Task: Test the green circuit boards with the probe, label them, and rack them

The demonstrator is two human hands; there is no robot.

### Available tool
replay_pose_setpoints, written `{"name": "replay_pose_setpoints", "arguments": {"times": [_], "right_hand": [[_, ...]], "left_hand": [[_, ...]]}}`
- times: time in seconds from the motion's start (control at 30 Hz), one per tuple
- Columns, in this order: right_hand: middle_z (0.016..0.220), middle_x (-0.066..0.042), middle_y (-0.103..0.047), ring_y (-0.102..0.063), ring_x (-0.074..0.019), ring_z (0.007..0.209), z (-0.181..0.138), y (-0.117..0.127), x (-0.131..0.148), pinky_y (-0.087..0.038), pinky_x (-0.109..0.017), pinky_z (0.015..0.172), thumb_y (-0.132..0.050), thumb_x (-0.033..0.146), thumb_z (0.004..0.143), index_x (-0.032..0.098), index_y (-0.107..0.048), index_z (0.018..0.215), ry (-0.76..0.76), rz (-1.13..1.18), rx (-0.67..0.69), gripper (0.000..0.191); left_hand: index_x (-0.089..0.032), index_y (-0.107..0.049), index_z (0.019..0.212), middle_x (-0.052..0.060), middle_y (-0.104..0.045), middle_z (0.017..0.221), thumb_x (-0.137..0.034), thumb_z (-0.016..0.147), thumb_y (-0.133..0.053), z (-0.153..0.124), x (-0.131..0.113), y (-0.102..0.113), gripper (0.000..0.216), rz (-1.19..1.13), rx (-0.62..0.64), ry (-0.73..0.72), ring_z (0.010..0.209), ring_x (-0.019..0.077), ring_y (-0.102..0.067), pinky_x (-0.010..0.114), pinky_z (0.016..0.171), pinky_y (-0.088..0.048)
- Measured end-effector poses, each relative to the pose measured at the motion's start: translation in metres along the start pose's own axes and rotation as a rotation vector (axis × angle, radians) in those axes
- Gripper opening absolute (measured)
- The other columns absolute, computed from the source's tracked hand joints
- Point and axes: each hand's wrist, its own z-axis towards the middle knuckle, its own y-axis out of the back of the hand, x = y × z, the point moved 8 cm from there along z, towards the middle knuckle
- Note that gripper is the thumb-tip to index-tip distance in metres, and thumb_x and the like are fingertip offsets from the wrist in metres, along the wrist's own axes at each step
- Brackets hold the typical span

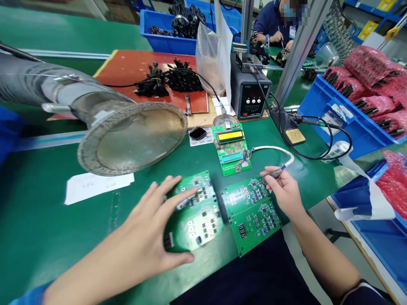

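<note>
Two green circuit boards lie side by side at the near edge of the green bench. My left hand spreads over the left board, fingertips and thumb touching it. My right hand hovers over the top right corner of the right board and pinches a small connector on the end of a white cable. That cable runs to a smaller green board with a yellow display just behind.
A metal fume-extraction funnel hangs over the bench at left, above a white paper. A soldering station and iron stand sit behind. Blue bins with pink bags line the right. Another person works at the far back.
</note>
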Motion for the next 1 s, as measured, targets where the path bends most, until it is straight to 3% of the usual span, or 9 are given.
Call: {"name": "replay_pose_setpoints", "arguments": {"times": [0.17, 0.3, 0.4, 0.47, 0.53, 0.63, 0.8, 1.0], "right_hand": [[0.093, -0.007, -0.07, -0.063, -0.0148, 0.074, 0.005, -0.008, 0.001, -0.052, -0.029, 0.068, -0.057, 0.028, 0.081, 0.017, -0.059, 0.103, 0.038, -0.077, 0.024, 0.025], [0.096, -0.007, -0.07, -0.065, -0.017, 0.084, 0.003, -0.009, 0.001, -0.052, -0.03, 0.074, -0.054, 0.027, 0.084, 0.018, -0.059, 0.106, 0.08, -0.17, 0.049, 0.024], [0.098, -0.008, -0.069, -0.065, -0.0179, 0.086, 0.002, -0.008, 0.002, -0.052, -0.031, 0.075, -0.053, 0.027, 0.086, 0.018, -0.058, 0.108, 0.107, -0.22, 0.056, 0.024], [0.099, -0.008, -0.069, -0.065, -0.0182, 0.087, 0.001, -0.008, 0.003, -0.052, -0.032, 0.076, -0.052, 0.027, 0.087, 0.019, -0.058, 0.109, 0.132, -0.254, 0.061, 0.024], [0.099, -0.008, -0.069, -0.065, -0.0183, 0.087, 0.0, -0.009, 0.006, -0.053, -0.032, 0.076, -0.052, 0.026, 0.087, 0.019, -0.058, 0.109, 0.168, -0.291, 0.067, 0.024], [0.099, -0.008, -0.068, -0.064, -0.0185, 0.088, 0.0, -0.012, 0.013, -0.053, -0.032, 0.077, -0.052, 0.024, 0.087, 0.02, -0.058, 0.108, 0.23, -0.35, 0.09, 0.022], [0.093, -0.007, -0.068, -0.064, -0.0172, 0.082, 0.002, -0.018, 0.02, -0.053, -0.03, 0.072, -0.052, 0.023, 0.086, 0.019, -0.059, 0.103, 0.268, -0.422, 0.115, 0.019], [0.088, -0.006, -0.068, -0.064, -0.0161, 0.073, 0.005, -0.018, 0.016, -0.053, -0.028, 0.065, -0.052, 0.023, 0.084, 0.019, -0.06, 0.098, 0.259, -0.445, 0.075, 0.017]], "left_hand": [[-0.032, -0.032, 0.142, 0.004, -0.025, 0.154, -0.052, 0.081, -0.052, -0.012, 0.031, -0.005, 0.067, 0.01, 0.054, -0.002, 0.137, 0.0446, -0.02, 0.071, 0.101, -0.023], [-0.037, -0.029, 0.144, 0.003, -0.013, 0.157, -0.062, 0.068, -0.066, -0.011, 0.035, -0.012, 0.088, 0.044, 0.077, -0.032, 0.136, 0.0499, -0.014, 0.072, 0.1, -0.025], [-0.034, -0.028, 0.145, 0.006, -0.006, 0.158, -0.067, 0.066, -0.065, 0.003, 0.006, -0.007, 0.093, 0.054, -0.002, -0.068, 0.136, 0.0503, -0.009, 0.073, 0.102, -0.021], [-0.032, -0.033, 0.143, 0.008, -0.013, 0.157, -0.064, 0.075, -0.06, 0.016, -0.03, -0.009, 0.08, 0.034, -0.026, -0.141, 0.139, 0.0452, -0.01, 0.07, 0.103, -0.022], [-0.028, -0.039, 0.139, 0.011, -0.026, 0.153, -0.059, 0.079, -0.059, 0.028, -0.067, -0.022, 0.071, -0.018, 0.029, -0.226, 0.14, 0.039, -0.016, 0.065, 0.107, -0.024], [-0.02, -0.045, 0.135, 0.019, -0.036, 0.147, -0.067, 0.07, -0.062, 0.039, -0.1, -0.044, 0.083, -0.079, 0.105, -0.276, 0.136, 0.0385, -0.029, 0.059, 0.105, -0.035], [-0.018, -0.05, 0.13, 0.021, -0.043, 0.141, -0.057, 0.057, -0.079, 0.044, -0.099, -0.055, 0.088, -0.056, 0.061, -0.217, 0.129, 0.0398, -0.042, 0.057, 0.102, -0.041], [-0.019, -0.051, 0.128, 0.02, -0.046, 0.139, -0.06, 0.054, -0.079, 0.044, -0.097, -0.052, 0.088, -0.069, 0.039, -0.202, 0.126, 0.0404, -0.044, 0.057, 0.1, -0.042]]}}
